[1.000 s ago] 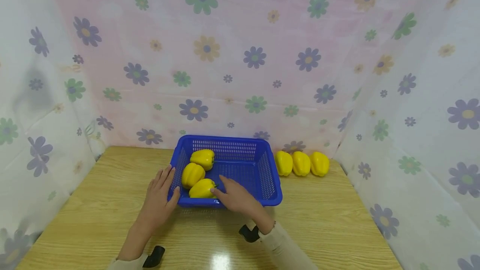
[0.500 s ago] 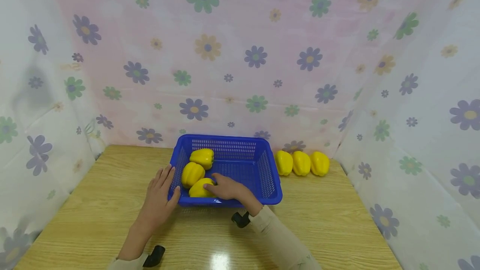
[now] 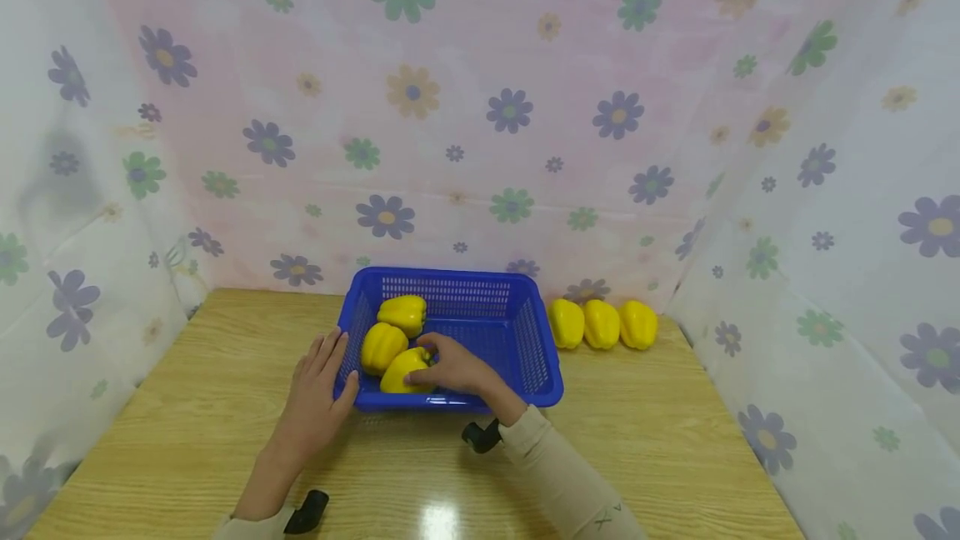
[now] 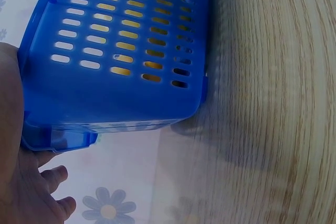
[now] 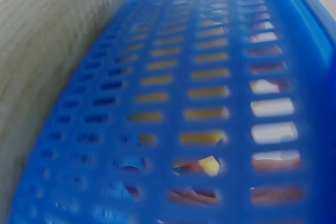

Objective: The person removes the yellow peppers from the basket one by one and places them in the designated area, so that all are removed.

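Here, in the near left part of the basket, we see the right hand pinching a yellow pepper between thumb and fingers. We see the left hand spread, fingers nearly straight, against the basket's left rim. Two other peppers lie farther back inside the basket; three peppers line up just to its right.

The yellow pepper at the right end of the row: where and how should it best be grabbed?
Probably round the plump body of the end pepper, coming from above and the right: the middle pepper sits close on its left, while its right side faces open table.
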The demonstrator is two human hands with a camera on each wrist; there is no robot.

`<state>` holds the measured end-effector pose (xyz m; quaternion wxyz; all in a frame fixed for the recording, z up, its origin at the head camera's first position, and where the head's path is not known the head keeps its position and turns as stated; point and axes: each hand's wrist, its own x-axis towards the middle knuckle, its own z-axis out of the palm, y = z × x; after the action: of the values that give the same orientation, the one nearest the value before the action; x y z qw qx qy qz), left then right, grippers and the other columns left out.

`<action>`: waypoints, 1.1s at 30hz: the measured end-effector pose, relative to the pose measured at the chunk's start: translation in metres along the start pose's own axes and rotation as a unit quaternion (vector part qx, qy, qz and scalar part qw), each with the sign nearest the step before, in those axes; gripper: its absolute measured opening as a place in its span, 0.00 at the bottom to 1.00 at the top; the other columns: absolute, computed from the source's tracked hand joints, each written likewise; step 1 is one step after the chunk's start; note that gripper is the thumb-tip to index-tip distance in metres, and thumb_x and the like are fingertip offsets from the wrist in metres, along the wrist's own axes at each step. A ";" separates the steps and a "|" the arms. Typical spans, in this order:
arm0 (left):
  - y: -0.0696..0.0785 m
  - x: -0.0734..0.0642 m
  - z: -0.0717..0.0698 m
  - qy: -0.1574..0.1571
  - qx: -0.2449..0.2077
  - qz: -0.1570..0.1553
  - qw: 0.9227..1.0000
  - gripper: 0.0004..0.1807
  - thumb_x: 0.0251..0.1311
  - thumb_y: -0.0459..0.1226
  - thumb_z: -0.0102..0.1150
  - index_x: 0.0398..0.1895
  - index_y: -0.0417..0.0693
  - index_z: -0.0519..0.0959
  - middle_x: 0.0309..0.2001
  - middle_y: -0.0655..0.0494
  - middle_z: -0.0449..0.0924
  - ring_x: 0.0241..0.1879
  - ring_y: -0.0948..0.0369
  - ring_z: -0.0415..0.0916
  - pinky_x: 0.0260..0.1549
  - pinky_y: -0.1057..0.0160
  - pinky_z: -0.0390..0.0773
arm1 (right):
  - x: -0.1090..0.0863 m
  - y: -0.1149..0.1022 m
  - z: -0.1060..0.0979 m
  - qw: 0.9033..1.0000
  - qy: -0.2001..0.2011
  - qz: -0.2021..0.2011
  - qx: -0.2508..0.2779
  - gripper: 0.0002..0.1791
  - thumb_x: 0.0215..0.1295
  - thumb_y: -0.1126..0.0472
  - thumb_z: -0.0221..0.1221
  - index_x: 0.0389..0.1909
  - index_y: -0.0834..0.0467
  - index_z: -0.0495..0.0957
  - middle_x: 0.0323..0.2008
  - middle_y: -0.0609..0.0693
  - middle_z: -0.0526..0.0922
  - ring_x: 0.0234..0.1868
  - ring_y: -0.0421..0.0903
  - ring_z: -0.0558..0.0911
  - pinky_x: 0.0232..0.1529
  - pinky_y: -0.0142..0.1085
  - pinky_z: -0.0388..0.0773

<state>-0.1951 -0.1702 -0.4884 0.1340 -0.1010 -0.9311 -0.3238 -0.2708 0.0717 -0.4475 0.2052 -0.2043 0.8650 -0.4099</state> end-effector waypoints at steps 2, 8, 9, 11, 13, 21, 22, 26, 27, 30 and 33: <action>0.000 0.000 0.000 0.001 0.000 0.001 1.000 0.34 0.75 0.40 0.50 0.78 0.32 0.57 0.79 0.34 0.52 0.78 0.34 0.43 0.70 0.27 0.47 | -0.001 0.001 -0.005 1.000 0.015 -0.004 0.011 0.41 0.61 0.52 0.70 0.71 0.65 0.67 0.63 0.61 0.75 0.62 0.57 0.76 0.62 0.52 0.76; 0.000 -0.001 -0.001 0.001 -0.006 0.000 1.000 0.34 0.75 0.41 0.50 0.78 0.32 0.57 0.79 0.35 0.51 0.78 0.34 0.42 0.70 0.27 0.46 | -0.006 0.010 -0.020 0.998 0.050 0.003 0.032 0.39 0.58 0.52 0.72 0.68 0.62 0.70 0.66 0.61 0.74 0.66 0.59 0.74 0.62 0.52 0.77; 0.001 -0.001 -0.001 0.001 -0.007 -0.001 1.000 0.34 0.75 0.40 0.50 0.78 0.32 0.57 0.79 0.34 0.51 0.78 0.34 0.43 0.70 0.27 0.46 | -0.006 0.011 -0.021 0.998 0.049 0.007 0.029 0.39 0.59 0.52 0.71 0.68 0.62 0.70 0.66 0.62 0.74 0.66 0.59 0.74 0.63 0.52 0.77; 0.001 -0.001 -0.001 0.000 -0.006 -0.003 1.000 0.34 0.75 0.40 0.50 0.78 0.32 0.57 0.79 0.34 0.51 0.78 0.34 0.43 0.70 0.27 0.46 | -0.005 0.016 -0.021 0.999 0.043 0.013 0.016 0.39 0.61 0.51 0.70 0.68 0.63 0.69 0.66 0.62 0.74 0.66 0.59 0.74 0.63 0.52 0.76; 0.002 -0.001 -0.002 0.000 -0.008 -0.003 1.000 0.34 0.74 0.40 0.51 0.77 0.32 0.57 0.79 0.34 0.51 0.78 0.33 0.43 0.70 0.27 0.46 | -0.004 0.019 -0.021 0.999 0.038 0.019 0.005 0.37 0.63 0.49 0.69 0.68 0.64 0.69 0.66 0.63 0.74 0.66 0.60 0.74 0.64 0.53 0.75; 0.004 -0.002 -0.003 0.000 -0.015 -0.003 1.000 0.34 0.74 0.39 0.51 0.77 0.31 0.57 0.79 0.33 0.51 0.78 0.33 0.43 0.70 0.27 0.45 | 0.001 0.021 -0.015 0.999 0.036 0.005 -0.027 0.27 0.73 0.49 0.60 0.64 0.62 0.73 0.61 0.60 0.77 0.59 0.56 0.78 0.58 0.50 0.78; 0.004 -0.002 -0.003 0.001 -0.015 -0.002 1.000 0.34 0.74 0.39 0.51 0.77 0.31 0.57 0.79 0.33 0.51 0.78 0.32 0.43 0.70 0.27 0.46 | 0.001 0.021 -0.015 0.999 0.033 -0.003 -0.032 0.26 0.74 0.49 0.58 0.65 0.63 0.74 0.61 0.59 0.78 0.58 0.55 0.78 0.57 0.49 0.79; 0.004 -0.002 -0.004 0.004 -0.016 0.000 1.000 0.34 0.74 0.39 0.51 0.77 0.31 0.57 0.78 0.32 0.51 0.77 0.32 0.43 0.70 0.27 0.46 | 0.003 0.022 -0.014 0.998 0.019 -0.031 -0.051 0.25 0.77 0.50 0.55 0.66 0.61 0.74 0.62 0.58 0.78 0.58 0.52 0.79 0.57 0.48 0.79; 0.004 -0.002 -0.004 0.003 -0.016 -0.001 1.000 0.34 0.74 0.39 0.51 0.77 0.31 0.57 0.79 0.33 0.51 0.77 0.32 0.43 0.70 0.27 0.45 | 0.003 0.022 -0.014 0.998 0.013 -0.035 -0.055 0.26 0.76 0.50 0.55 0.67 0.60 0.74 0.62 0.57 0.78 0.58 0.52 0.78 0.58 0.47 0.78; 0.004 -0.002 -0.004 -0.001 -0.014 -0.003 1.000 0.35 0.74 0.39 0.51 0.77 0.31 0.56 0.79 0.33 0.50 0.77 0.32 0.42 0.71 0.27 0.45 | 0.004 0.023 -0.013 0.997 -0.013 -0.042 -0.066 0.30 0.74 0.49 0.58 0.71 0.58 0.70 0.61 0.55 0.79 0.56 0.49 0.78 0.59 0.46 0.77; 0.004 -0.002 -0.003 -0.004 -0.013 -0.004 1.000 0.35 0.74 0.39 0.51 0.78 0.31 0.56 0.79 0.33 0.50 0.77 0.32 0.42 0.71 0.28 0.45 | 0.004 0.024 -0.013 0.996 -0.037 -0.047 -0.071 0.34 0.73 0.51 0.60 0.75 0.57 0.65 0.62 0.55 0.78 0.54 0.47 0.78 0.59 0.43 0.77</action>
<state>-0.1920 -0.1694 -0.4843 0.1277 -0.1001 -0.9278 -0.3359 -0.2846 0.0915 -0.4597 0.2024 -0.2741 0.8730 -0.3491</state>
